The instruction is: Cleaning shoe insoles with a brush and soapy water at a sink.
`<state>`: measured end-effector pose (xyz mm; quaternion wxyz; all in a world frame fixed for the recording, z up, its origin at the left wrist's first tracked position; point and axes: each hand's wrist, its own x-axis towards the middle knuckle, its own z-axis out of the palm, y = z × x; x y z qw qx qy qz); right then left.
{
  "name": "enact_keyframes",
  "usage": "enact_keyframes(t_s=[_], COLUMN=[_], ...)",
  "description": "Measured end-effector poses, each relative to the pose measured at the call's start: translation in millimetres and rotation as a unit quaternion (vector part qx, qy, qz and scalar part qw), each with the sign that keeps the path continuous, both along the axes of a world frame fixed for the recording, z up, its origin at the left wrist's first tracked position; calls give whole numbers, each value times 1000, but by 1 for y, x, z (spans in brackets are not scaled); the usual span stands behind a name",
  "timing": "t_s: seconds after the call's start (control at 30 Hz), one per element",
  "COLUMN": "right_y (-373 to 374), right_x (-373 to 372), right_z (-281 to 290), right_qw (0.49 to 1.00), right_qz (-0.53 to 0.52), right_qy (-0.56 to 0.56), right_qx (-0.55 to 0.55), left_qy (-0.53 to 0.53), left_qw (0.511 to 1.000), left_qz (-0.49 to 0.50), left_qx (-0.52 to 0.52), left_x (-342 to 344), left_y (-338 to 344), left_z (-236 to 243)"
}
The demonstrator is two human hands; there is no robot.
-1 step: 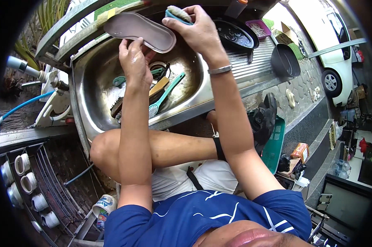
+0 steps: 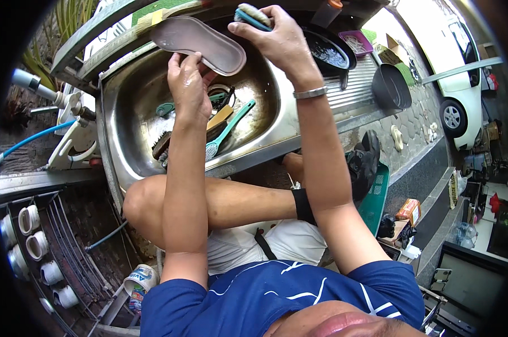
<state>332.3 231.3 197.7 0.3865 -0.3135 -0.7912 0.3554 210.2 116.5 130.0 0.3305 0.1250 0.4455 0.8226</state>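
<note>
grey insole (image 2: 202,44) in left hand (image 2: 190,84), blue brush (image 2: 253,18) in right hand (image 2: 287,39).

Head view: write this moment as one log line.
left hand: holds grey insole; right hand: grips blue-backed brush; insole: above sink; brush: apart from insole

The insole (image 2: 199,46) at eleven o'clock is greyish mauve; the brush (image 2: 254,19) at twelve, teal with cream bristles. At six, the shirt (image 2: 248,295) is blue (with white lines).
</note>
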Motion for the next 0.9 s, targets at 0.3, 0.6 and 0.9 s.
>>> enact_keyframes(t_s=[0.3,0.6,0.9], right_y=[15,56,121], right_x=[13,38,124], right_z=[96,-12,-58], right_qw=[990,940,925], right_qz=[-9,92,-187], right_qy=[122,-211,-314], right_qx=[74,250,98], left_qy=[76,180,286], left_qw=[995,982,946], left_qz=[65,24,-98], left_qx=[-21,-43,-119], left_x=[-2,6,29], left_y=[-33,-40,-34], left_z=[18,39,23])
